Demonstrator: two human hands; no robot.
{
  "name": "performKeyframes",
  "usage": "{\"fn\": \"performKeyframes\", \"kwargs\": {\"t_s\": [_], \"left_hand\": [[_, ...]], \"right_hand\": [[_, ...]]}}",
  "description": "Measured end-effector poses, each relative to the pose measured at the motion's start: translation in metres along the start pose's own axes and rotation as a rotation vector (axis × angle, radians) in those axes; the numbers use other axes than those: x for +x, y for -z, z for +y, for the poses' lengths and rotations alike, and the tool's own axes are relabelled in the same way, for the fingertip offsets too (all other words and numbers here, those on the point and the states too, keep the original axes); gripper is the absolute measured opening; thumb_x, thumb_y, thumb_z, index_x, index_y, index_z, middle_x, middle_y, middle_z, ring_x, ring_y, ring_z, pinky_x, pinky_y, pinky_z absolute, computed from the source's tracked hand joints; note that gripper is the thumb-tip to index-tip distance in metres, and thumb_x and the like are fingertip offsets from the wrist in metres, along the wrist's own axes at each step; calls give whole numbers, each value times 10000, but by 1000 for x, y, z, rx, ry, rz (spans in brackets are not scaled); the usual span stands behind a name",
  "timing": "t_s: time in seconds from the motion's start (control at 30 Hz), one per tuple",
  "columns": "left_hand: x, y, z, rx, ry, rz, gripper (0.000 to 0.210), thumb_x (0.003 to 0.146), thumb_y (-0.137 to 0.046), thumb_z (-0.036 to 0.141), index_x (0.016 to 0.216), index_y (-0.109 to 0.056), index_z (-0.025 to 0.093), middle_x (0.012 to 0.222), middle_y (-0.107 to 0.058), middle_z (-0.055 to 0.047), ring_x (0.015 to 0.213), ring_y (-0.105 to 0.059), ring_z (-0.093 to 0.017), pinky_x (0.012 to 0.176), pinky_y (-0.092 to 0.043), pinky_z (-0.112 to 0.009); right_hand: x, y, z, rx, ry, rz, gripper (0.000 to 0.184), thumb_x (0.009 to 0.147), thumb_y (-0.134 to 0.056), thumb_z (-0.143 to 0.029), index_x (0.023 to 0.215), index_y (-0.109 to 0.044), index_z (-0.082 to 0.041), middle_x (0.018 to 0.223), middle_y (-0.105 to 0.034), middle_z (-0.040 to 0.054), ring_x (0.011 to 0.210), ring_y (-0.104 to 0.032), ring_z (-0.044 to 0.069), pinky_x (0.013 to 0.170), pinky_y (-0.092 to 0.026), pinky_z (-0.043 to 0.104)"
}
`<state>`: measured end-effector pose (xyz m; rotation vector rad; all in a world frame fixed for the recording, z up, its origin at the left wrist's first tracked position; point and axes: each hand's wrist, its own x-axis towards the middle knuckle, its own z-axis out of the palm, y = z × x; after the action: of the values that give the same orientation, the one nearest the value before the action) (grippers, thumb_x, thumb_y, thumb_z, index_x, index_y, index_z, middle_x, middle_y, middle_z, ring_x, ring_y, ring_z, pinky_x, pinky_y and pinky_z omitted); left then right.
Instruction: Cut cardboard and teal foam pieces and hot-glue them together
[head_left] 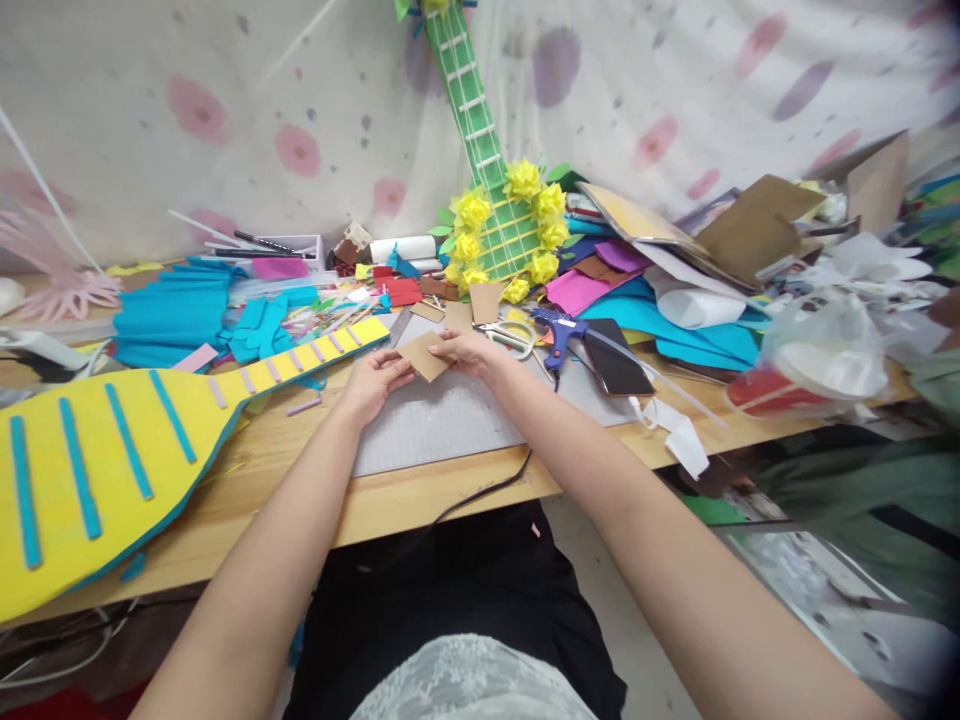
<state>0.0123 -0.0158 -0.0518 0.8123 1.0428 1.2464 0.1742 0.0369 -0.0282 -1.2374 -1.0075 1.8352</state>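
Between my two hands is a small square of brown cardboard [426, 358], held above the grey cutting mat [442, 430]. My left hand [376, 382] grips its left edge with the fingertips. On the upper right edge, my right hand [469, 352] pinches it between thumb and fingers. Just behind lies another cardboard piece [486, 302]. White-handled scissors [510, 338] rest close to my right wrist, with a blue glue gun [557, 335] and a black phone [616, 358] further right.
A yellow and blue paper lute shape [112, 440] covers the table's left side. A green paper guitar with yellow flowers [495, 215] leans at the back. Blue crepe paper [172, 315] lies back left. Coloured sheets [630, 290] and a plastic tub [806, 360] crowd the right. A black cable [480, 492] crosses the front edge.
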Motion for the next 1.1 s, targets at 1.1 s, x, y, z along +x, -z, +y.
{"fn": "performKeyframes", "kwargs": {"t_s": [1.1], "left_hand": [[-4,0,5,89,9,72,263,612,-746,108,841,-616,106,778,-654,-46,641,-628,-107,692,-550,-273]], "right_hand": [[7,6,7,-121,33,13,281,595,-721,-37,748,-532,-177,680,-616,-23,712,-604,129,743,-486,286]]}}
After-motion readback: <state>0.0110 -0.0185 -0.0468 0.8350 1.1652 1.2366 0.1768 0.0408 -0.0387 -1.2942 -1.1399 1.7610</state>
